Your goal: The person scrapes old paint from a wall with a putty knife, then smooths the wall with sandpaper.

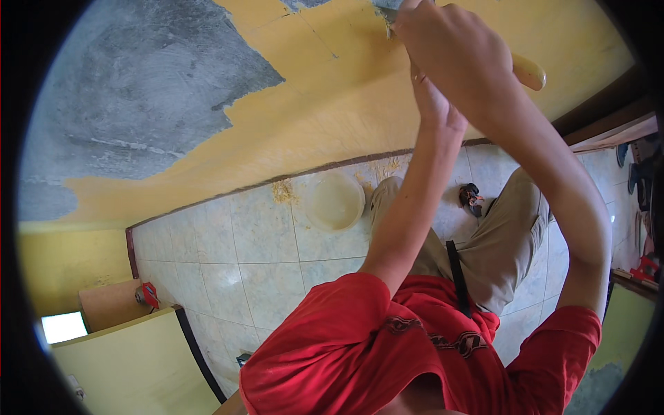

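yellow-handled scraper [529, 72], tilted, grey blade [389, 13] at partly stripped yellow wall [332, 90]

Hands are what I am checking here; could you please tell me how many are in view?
2: the right hand, near the top edge, closed around a yellow-handled tool; and the left hand, just below it, with its fingers partly hidden.

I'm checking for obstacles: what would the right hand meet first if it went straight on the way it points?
Probably the yellow wall: the right hand points up-left in the picture toward it, with the bladed tool it grips leading, though depth is unclear.
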Tool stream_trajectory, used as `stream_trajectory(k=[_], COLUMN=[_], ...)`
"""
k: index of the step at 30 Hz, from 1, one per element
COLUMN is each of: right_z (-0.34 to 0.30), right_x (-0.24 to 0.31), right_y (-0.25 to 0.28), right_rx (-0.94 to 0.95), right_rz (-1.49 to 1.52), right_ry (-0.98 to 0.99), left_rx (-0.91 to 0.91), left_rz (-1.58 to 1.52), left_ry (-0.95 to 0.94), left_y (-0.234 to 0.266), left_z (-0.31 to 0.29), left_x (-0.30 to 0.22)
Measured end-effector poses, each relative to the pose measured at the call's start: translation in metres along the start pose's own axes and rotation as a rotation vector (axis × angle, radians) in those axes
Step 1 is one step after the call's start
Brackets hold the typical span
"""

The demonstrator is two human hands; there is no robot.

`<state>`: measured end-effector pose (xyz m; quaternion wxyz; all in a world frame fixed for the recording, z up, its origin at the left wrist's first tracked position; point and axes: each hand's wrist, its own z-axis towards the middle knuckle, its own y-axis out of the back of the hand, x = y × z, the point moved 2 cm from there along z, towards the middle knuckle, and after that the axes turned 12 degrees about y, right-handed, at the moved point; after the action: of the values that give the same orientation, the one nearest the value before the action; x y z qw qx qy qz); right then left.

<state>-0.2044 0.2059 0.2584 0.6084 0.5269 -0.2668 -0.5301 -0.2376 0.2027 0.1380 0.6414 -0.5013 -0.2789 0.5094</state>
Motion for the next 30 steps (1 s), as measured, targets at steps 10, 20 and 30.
stream_trajectory(k=[10,20,30], right_z=[0.002,0.005,-0.052], right_x=[0.001,-0.022,-0.052], right_y=[-0.001,-0.024,-0.024], right_rx=[-0.008,-0.371,-0.136], right_rz=[0.03,0.149,0.451], right_ry=[0.013,0.216,0.027], left_rx=[-0.019,0.038,0.035], left_rz=[0.129,0.175,-0.04], left_ry=[0.073,0.058,0.279], left_y=[0.017,0.019,0.02], left_z=[-0.001,0.013,-0.029], left_x=[-0.009,-0.01,0.012])
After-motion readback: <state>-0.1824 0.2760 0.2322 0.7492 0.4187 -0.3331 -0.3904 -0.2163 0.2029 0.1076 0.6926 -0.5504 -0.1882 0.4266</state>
